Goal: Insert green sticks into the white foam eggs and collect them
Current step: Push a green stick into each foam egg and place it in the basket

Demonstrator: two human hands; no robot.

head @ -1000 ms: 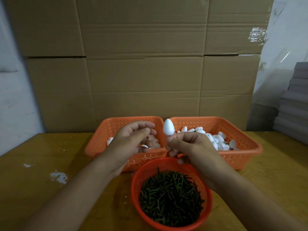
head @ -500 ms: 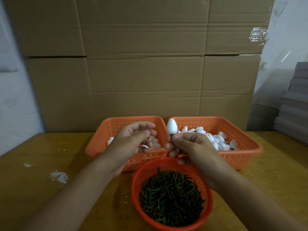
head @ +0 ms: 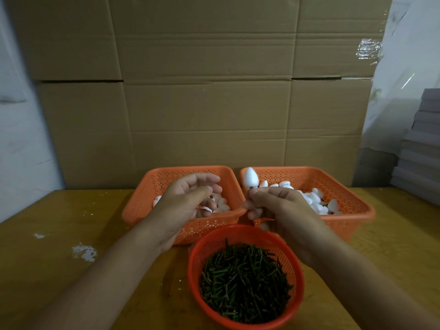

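Observation:
My right hand point(head: 278, 210) pinches the short stick of a white foam egg point(head: 250, 177), which stands upright above my fingertips at the left edge of the right orange basket point(head: 357, 210). That basket holds several white eggs point(head: 314, 200), some with sticks. My left hand point(head: 188, 201) hovers over the left orange basket point(head: 140, 201) with its fingers loosely curled and nothing visibly held; several plain white eggs point(head: 222, 206) lie below it. A round red basket point(head: 197, 265) full of green sticks point(head: 245, 282) sits nearest to me.
All three baskets stand on a yellow wooden table point(head: 47, 270) with white foam crumbs point(head: 84, 252) at the left. A wall of cardboard boxes point(head: 202, 103) rises behind the baskets. Grey stacked sheets point(head: 421, 151) sit at the right edge.
My right hand has carried the egg on its stick a little to the right, toward the right basket. My left hand has stayed over the left basket.

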